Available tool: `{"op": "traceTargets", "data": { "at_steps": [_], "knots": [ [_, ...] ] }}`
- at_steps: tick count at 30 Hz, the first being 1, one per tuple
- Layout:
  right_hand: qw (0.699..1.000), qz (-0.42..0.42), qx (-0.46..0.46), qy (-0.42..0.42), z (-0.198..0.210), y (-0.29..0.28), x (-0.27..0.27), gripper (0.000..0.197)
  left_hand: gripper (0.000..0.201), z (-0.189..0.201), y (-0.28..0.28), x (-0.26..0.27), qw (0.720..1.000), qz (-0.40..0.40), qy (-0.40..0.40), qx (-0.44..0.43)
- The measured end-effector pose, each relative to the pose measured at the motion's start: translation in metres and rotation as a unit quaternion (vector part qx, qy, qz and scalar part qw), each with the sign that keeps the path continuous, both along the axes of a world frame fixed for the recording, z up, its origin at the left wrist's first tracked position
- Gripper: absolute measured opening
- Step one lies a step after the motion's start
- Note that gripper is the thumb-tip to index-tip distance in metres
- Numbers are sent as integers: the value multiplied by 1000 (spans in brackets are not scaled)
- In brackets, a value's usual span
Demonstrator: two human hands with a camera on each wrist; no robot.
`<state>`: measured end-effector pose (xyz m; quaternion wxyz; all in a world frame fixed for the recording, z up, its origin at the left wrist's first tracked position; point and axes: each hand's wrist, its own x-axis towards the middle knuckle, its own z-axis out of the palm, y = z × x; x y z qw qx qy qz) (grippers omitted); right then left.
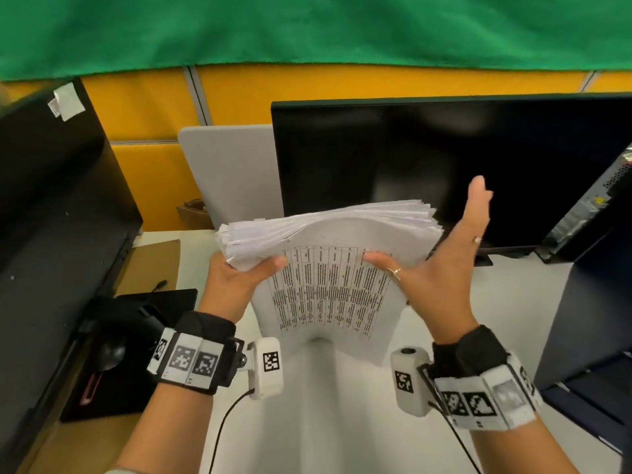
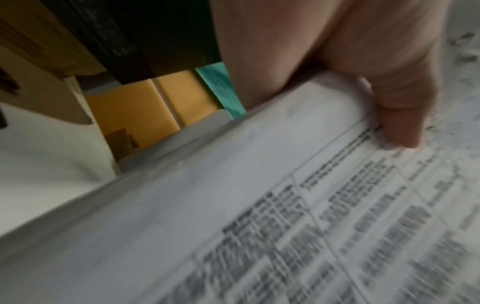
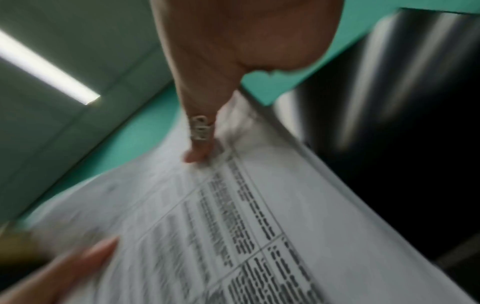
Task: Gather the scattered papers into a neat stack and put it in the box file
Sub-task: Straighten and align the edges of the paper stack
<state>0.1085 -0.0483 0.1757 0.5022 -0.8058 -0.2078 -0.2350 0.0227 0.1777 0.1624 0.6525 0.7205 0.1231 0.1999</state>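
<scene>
- Two hands on one thick stack of papers (image 1: 328,254), held off the desk (image 1: 307,422), stood near upright w/ printed table facing viewer; sheets bowed, top edge fanned and uneven.
- Left hand (image 1: 239,278) at 9 o'clock of stack: fingers + thumb curled round left top corner, clamped.
- Right hand (image 1: 441,268) at 3 o'clock: fingers straight, slightly apart, palm flat vs right edge; thumb (image 3: 198,144) pressed on front sheet. Not a wrap grip.
- Long axis of top edge runs 9→3; loose edges at 12. Prob. next: drop lower edge to desk, tap square — a guess.
- Box file: can't ID for sure; grey upright panel (image 1: 236,172) at 11 o'clock may be it.
- Desk pale, smooth. Dark monitor (image 1: 444,165) at 1 o'clock, black unit (image 1: 51,200) at 9, yellow partition (image 1: 154,107) + green cloth (image 1: 307,29) at 12.
- Wrist views blurred.
</scene>
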Motion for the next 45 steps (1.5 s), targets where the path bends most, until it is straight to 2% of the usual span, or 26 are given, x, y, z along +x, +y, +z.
{"op": "traceTargets", "data": {
  "at_steps": [1, 2, 3, 4, 6, 7, 9, 10, 12, 13, 16, 17, 19, 21, 23, 25, 27, 29, 30, 32, 34, 36, 38, 41, 43, 45],
  "knots": [
    [991, 76, 67, 89, -1, -2, 5, 121, 43, 4, 2, -2, 1000, -4, 2, 2],
    [969, 143, 117, 165, -2, -5, 8, 118, 39, 7, 5, -3, 1000, -12, 5, 8],
    [943, 191, 151, 227, -5, -6, 11, 106, 38, 12, 5, -6, 999, -21, 8, 27],
    [920, 221, 180, 271, -10, -7, 13, 85, 40, 16, 6, -8, 998, -35, 6, 48],
    [889, 237, 235, 313, -20, -3, 12, 45, 40, 33, 2, -9, 995, -61, 0, 84],
    [881, 228, 261, 323, -26, 0, 11, 37, 37, 42, -1, -9, 992, -76, 8, 99],
    [856, 207, 327, 342, -38, 5, 10, 38, 28, 53, -6, -6, 987, -86, 19, 135],
    [839, 198, 360, 357, -42, 7, 11, 46, 24, 57, -7, -6, 984, -80, 27, 160],
    [813, 174, 406, 379, -44, 8, 12, 70, 35, 58, -5, -11, 971, -78, 65, 216],
    [804, 162, 424, 384, -44, 6, 14, 74, 43, 54, -2, -14, 962, -75, 90, 246],
    [781, 145, 466, 390, -45, -3, 19, 67, 38, 29, 12, -25, 920, -7, 149, 364],
    [772, 140, 477, 396, -47, -6, 20, 63, 40, 16, 19, -27, 914, 26, 168, 369],
    [761, 141, 490, 402, -52, -10, 22, 43, 62, -11, 31, -29, 938, 80, 192, 276],
    [757, 142, 489, 409, -54, -11, 22, 26, 91, -37, 33, -30, 973, 99, 190, 88],
    [763, 141, 483, 405, -55, -11, 23, 16, 110, -56, 25, -32, 975, 131, 166, -68],
    [768, 133, 482, 401, -53, -12, 22, 17, 105, -69, 20, -34, 951, 207, 92, -208],
    [760, 132, 490, 407, -53, -13, 22, 39, 82, -77, 16, -35, 923, 217, 32, -315],
    [742, 135, 499, 427, -54, -14, 24, 51, 55, -80, 3, -35, 937, 156, 66, -306],
    [730, 143, 504, 439, -55, -14, 25, 52, 49, -80, -6, -34, 942, 120, 82, -301],
    [702, 165, 518, 460, -57, -12, 26, 47, 56, -76, -16, -31, 945, 66, 73, -312],
    [684, 167, 535, 467, -66, -11, 28, 52, 60, -66, -16, -26, 954, 62, 54, -289],
    [700, 129, 525, 467, -75, -9, 30, 64, 38, -54, -11, -19, 959, 94, 40, -265],
    [722, 81, 514, 455, -83, -6, 30, 59, 24, -42, -2, -14, 964, 107, 26, -241],
    [779, 11, 474, 410, -98, -9, 33, 49, 29, -27, 11, -16, 983, 85, -3, -165],
    [830, -19, 414, 373, -103, -18, 39, 48, 32, -24, 23, -21, 987, 74, -11, -140],
    [883, 20, 306, 355, -102, -28, 45, 38, 45, -25, 36, -27, 989, 59, -13, -135]
  ]
}}
